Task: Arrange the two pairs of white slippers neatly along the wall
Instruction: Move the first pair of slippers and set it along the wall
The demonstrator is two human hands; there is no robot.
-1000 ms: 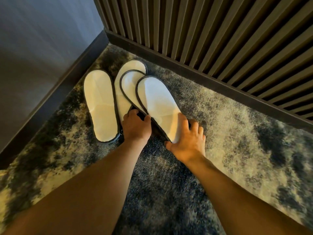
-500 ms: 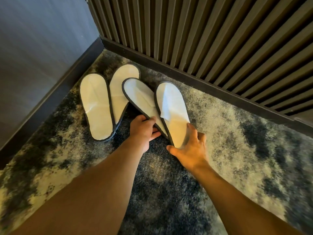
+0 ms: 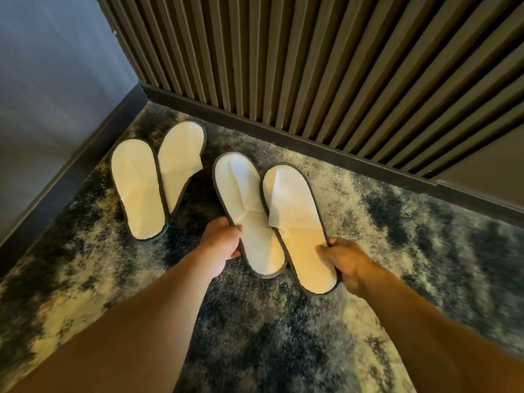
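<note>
Two pairs of white slippers with dark trim are on a mottled carpet. The left pair lies in the corner: one slipper (image 3: pixel 137 191) beside the grey wall, the other (image 3: pixel 178 163) overlapping its edge, toes toward the slatted wall. My left hand (image 3: pixel 221 242) grips the left edge of a slipper (image 3: pixel 249 217) of the second pair. My right hand (image 3: pixel 344 260) grips the heel side of its mate (image 3: pixel 297 222). These two sit side by side, apart from the left pair, toes angled toward the slatted wall.
A dark slatted wall (image 3: pixel 312 66) with a dark skirting board (image 3: pixel 283 137) runs across the back. A grey wall (image 3: pixel 51 80) with its skirting closes the left side. Dark and cream patterned carpet (image 3: pixel 397 236) stretches to the right of the slippers.
The second pair, which lay overlapping the left pair, has been pulled right and toward me, now separate from it. Both hands went from resting on the slippers to gripping them.
</note>
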